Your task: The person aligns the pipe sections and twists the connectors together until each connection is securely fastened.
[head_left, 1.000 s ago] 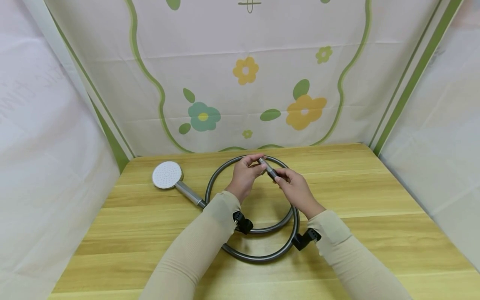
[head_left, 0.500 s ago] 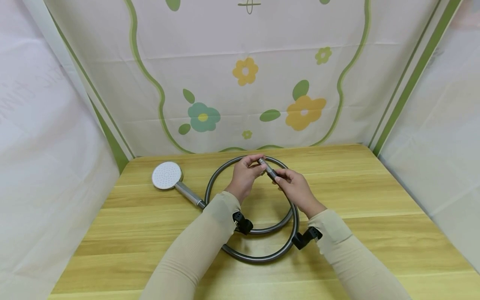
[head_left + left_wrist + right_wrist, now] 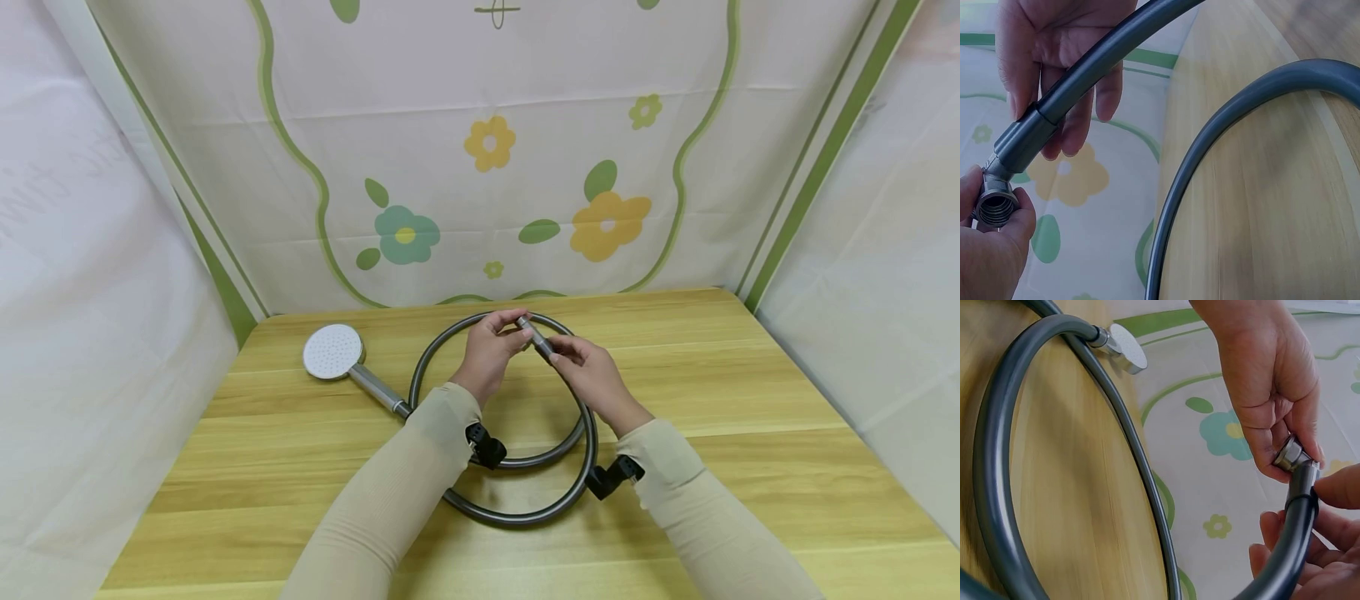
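My left hand [image 3: 487, 350] pinches the silver threaded nut [image 3: 995, 206] at the free end of a dark grey shower hose [image 3: 517, 520]. In the left wrist view the nut's open mouth shows, tilted at an angle to the dark collar [image 3: 1025, 140]. My right hand [image 3: 592, 379] grips the hose end at that collar between thumb and fingers, just beside the left hand. The held end is raised off the table. A shower head [image 3: 332, 351] with a round white face and grey handle lies on the left of the table, joined to the hose's other end.
The hose lies in loops on the wooden table [image 3: 750, 500], under and around both forearms. Behind it stands a fabric wall [image 3: 420, 150] printed with flowers, with white fabric [image 3: 90, 275] at the sides. A black wrist camera [image 3: 486, 447] sits near the hose.
Both hands keep their places on the hose end. The right fingers shift very slightly around the collar. The shower head and the loops stay where they were.
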`<state>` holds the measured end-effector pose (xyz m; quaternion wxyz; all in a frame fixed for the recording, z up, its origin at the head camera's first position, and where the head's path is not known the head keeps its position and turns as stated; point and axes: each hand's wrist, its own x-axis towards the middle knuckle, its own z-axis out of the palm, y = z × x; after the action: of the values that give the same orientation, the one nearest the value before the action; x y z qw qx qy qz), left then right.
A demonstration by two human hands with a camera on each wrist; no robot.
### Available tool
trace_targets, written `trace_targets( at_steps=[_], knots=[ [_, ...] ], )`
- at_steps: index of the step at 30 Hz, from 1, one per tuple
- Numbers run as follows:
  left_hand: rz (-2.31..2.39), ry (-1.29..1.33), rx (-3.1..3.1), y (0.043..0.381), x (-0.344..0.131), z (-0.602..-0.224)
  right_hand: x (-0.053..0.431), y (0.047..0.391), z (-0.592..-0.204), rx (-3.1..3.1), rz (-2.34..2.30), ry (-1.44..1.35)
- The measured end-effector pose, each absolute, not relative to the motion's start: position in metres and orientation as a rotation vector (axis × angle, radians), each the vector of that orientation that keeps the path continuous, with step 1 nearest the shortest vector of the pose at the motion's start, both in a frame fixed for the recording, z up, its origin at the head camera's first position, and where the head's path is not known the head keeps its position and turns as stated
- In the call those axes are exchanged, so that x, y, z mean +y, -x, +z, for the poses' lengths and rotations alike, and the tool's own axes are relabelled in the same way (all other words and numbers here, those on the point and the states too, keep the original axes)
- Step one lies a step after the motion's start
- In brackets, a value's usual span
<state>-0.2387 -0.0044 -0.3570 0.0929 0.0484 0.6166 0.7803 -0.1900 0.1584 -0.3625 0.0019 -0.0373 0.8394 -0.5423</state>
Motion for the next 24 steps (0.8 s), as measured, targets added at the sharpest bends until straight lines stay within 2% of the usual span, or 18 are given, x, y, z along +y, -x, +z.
trace_targets(
  at_steps=[24],
  knots=[
    [2.322,-0.129,1.808,0.2373,-0.0035,-0.3548,0.1537,0.1835,-0.3657,3.003,-1.502,0.280]
  ],
)
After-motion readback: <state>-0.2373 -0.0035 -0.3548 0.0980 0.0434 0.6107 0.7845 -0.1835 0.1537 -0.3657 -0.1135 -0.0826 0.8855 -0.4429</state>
